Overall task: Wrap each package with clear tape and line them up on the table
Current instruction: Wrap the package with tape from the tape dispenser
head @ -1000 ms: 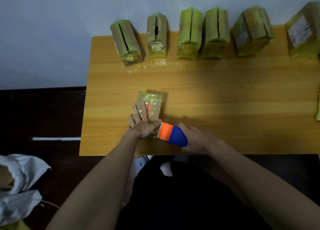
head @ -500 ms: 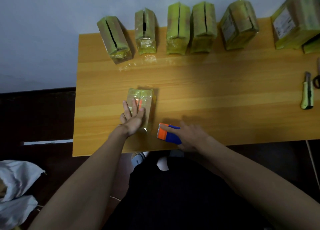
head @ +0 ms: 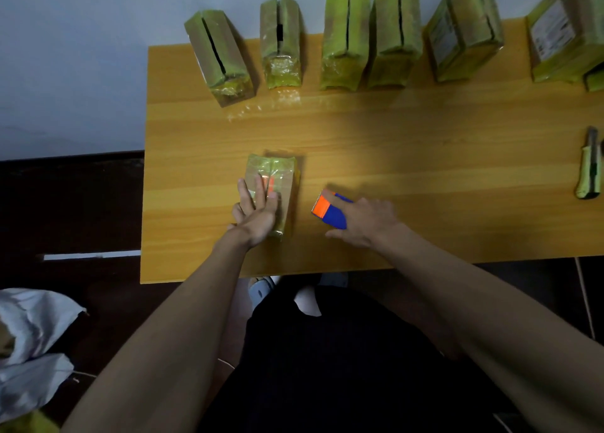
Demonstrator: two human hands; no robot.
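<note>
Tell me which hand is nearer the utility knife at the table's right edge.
Right. The right hand rests on the tape dispenser near mid-table, well short of the utility knife; the left hand lies flat on the package, farther away.

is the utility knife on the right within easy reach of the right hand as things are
Probably yes, with a stretch: the utility knife lies far right, bare table between, but the right hand rests on the tape dispenser.

Dim, yellowish light with glare on the table (head: 392,145), wide-angle bending at edges, slight softness.
</note>
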